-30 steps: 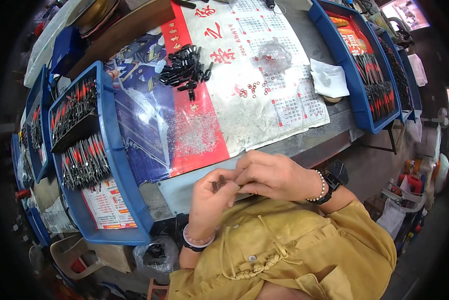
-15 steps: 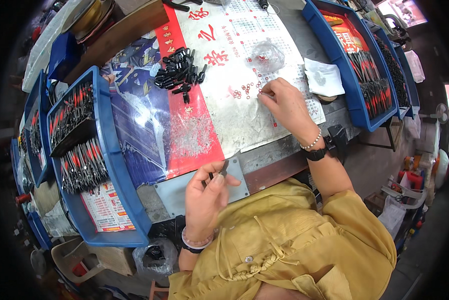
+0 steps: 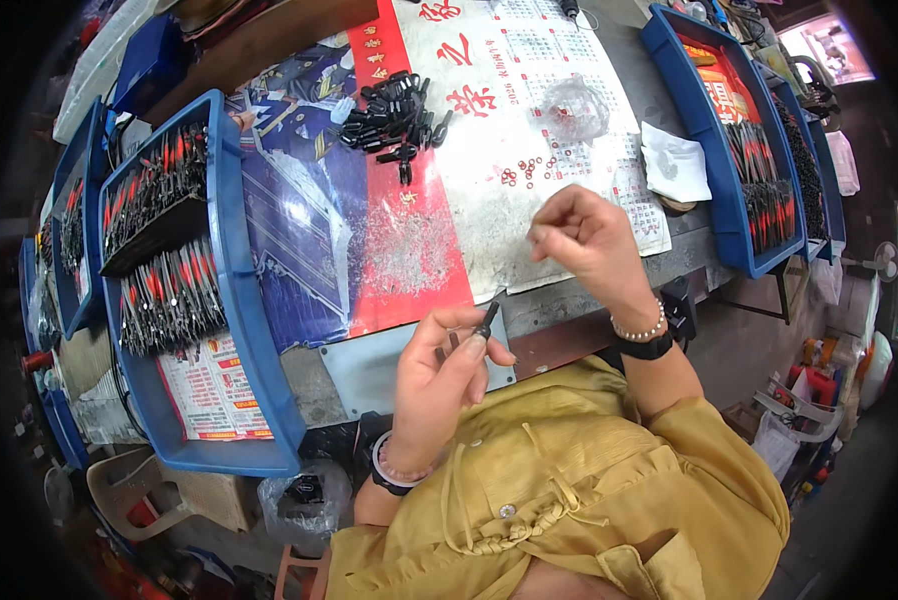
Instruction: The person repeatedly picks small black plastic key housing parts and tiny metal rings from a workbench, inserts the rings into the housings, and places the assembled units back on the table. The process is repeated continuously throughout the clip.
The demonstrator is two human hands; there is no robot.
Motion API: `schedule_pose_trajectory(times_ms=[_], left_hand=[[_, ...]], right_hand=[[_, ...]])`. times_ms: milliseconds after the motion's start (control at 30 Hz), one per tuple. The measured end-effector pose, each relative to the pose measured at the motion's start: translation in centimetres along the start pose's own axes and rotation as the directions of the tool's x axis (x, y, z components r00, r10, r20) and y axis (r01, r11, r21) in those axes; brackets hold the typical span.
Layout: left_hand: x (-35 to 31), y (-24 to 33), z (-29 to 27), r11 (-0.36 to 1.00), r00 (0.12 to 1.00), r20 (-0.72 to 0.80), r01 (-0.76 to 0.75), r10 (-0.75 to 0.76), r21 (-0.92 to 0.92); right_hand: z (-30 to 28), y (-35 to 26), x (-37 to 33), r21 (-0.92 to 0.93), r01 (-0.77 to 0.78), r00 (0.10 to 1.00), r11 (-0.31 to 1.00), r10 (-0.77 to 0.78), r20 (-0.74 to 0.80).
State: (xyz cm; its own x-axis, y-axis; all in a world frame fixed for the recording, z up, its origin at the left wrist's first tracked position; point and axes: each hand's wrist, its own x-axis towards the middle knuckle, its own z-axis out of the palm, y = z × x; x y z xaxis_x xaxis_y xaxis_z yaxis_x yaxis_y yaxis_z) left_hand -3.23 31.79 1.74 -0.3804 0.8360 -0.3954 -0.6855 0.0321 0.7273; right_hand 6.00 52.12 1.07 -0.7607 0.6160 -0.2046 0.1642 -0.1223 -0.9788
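My left hand (image 3: 437, 375) is closed at the near edge of the table, above a pale metal plate (image 3: 354, 370). Between its thumb and fingertip a small black rod-shaped part (image 3: 487, 318) points up, and more dark pieces show further in among the fingers. To the right, my right hand (image 3: 591, 245) hovers over the paper with thumb and forefinger pinched; whatever is in the pinch is too small to make out. Just beyond it lie several small red-brown rings (image 3: 529, 172). A heap of black parts (image 3: 394, 115) rests farther left, on the red strip of the sheet.
Blue trays flank the work sheet: the left tray (image 3: 294, 425) and the right tray (image 3: 739, 235) hold rows of black-and-red tools. A clear plastic bag (image 3: 576, 108) sits behind the rings. A white paper packet (image 3: 675, 162) lies beside the right tray.
My right hand has drawn back from the rings toward me, still pinched. The black part in my left hand now stands up more clearly. The whole view has shifted slightly.
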Motion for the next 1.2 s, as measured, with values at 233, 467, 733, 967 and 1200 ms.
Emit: schedule_pose_trajectory(times_ms=[233, 467, 733, 967, 1200], left_hand=[[-0.2, 0.0, 0.7, 0.992, 0.994, -0.022, -0.103, 0.105, 0.075], [-0.5, -0.1, 0.8, 0.979, 0.982, -0.076, -0.165, 0.175, 0.12], [-0.8, 0.0, 0.7, 0.973, 0.972, -0.089, -0.206, 0.216, 0.106], [-1.1, -0.1, 0.3, 0.973, 0.973, -0.084, -0.206, 0.215, 0.099], [-1.2, 0.0, 0.3, 0.971, 0.969, -0.102, -0.215, 0.226, 0.104]], right_hand=[[2.9, -0.8, -1.9, 0.294, -0.211, 0.963, 0.932, 0.147, 0.224], [3.9, -1.1, -2.9, 0.295, -0.228, 0.96, 0.928, 0.164, 0.225], [4.8, -1.1, -3.4, 0.278, -0.067, 0.99, 0.958, 0.029, 0.139], [4.7, -1.3, -3.3, 0.3, -0.157, 0.974, 0.941, 0.098, 0.203], [4.8, -0.6, -3.4, 0.38, -0.133, 0.973, 0.915, 0.047, 0.228]])
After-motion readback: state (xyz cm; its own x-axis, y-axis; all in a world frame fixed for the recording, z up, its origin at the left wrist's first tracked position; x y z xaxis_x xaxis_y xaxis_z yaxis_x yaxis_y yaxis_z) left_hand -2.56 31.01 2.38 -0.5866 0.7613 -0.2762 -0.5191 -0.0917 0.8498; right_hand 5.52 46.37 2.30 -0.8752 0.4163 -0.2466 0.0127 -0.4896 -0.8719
